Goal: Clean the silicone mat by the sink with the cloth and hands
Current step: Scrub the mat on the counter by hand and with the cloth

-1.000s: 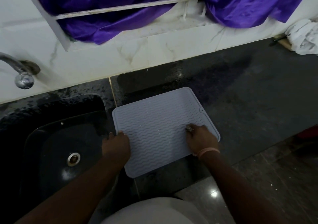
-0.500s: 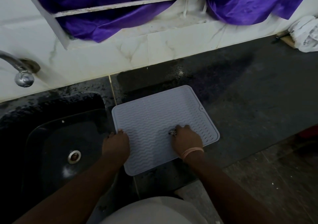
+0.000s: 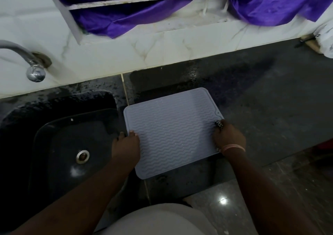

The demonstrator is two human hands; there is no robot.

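Head-camera view: a pale grey silicone mat [image 3: 173, 132] with a wavy ribbed surface is seen lying flat on the dark countertop [image 3: 270, 108], just beside the black sink [image 3: 54, 141], which lies at its 9 o'clock. The mat's left edge is gripped by the left hand [image 3: 126, 146], with the thumb laid on top and the fingers curled over the rim toward the sink. At the mat's 3 o'clock edge the right hand [image 3: 229, 137] is placed, its fingers curled around a small dark scrubbing piece [image 3: 219, 123] pressed against the ribs; whether this is the cloth cannot be told. A pale band [image 3: 233, 147] is worn on the right wrist. A chrome tap [image 3: 34, 67] is seen at 10 o'clock, and purple fabric [image 3: 162, 9] is draped at 12 o'clock above the white marble backsplash [image 3: 162, 50].
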